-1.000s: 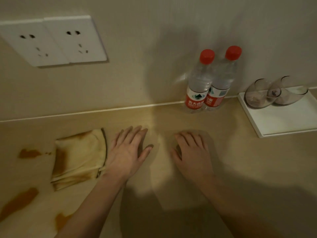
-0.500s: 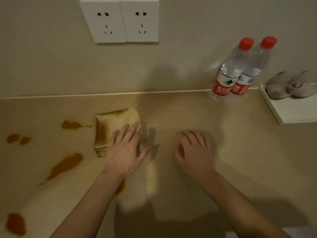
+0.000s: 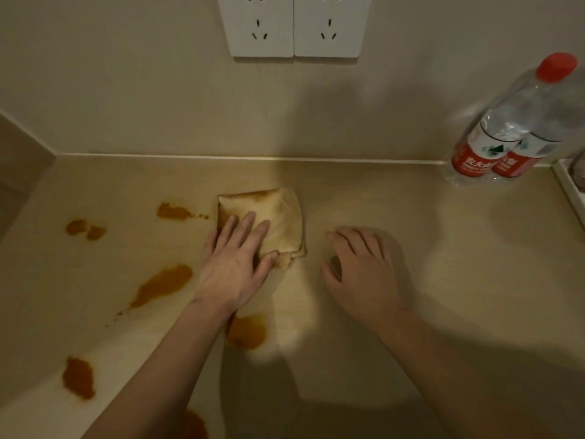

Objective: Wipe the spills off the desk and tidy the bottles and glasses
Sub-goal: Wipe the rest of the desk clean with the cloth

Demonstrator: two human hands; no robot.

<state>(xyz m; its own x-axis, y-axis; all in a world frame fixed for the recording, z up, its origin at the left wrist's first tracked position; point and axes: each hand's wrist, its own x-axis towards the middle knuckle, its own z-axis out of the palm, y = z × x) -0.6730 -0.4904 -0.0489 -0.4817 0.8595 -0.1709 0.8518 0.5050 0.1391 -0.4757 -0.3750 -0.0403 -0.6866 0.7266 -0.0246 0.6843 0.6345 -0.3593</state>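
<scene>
Left hand (image 3: 232, 264): lay flat, fingers spread, pressing the near-left part of the cloth (image 3: 272, 218).
Right hand (image 3: 361, 269): palm down on the desk (image 3: 411, 248), fingers loosely curled, holding nothing.
Cloth: folded, soft, roughly square, brown-stained, near corner pointing right.
Spills (image 3: 163, 285): orange-brown blotches, left and below.
Bottles (image 3: 506, 128): clear plastic, red caps, probably upright, far right by the wall.

Cloth (image 3: 269, 217) mid-desk (image 3: 411, 248), spills (image 3: 163, 285) left; bottles (image 3: 506, 137) back-right — against wall.

A hotel-like room: beige desk (image 3: 411, 217), twin wall sockets (image 3: 294, 26), complimentary-style water bottles (image 3: 506, 134).
</scene>
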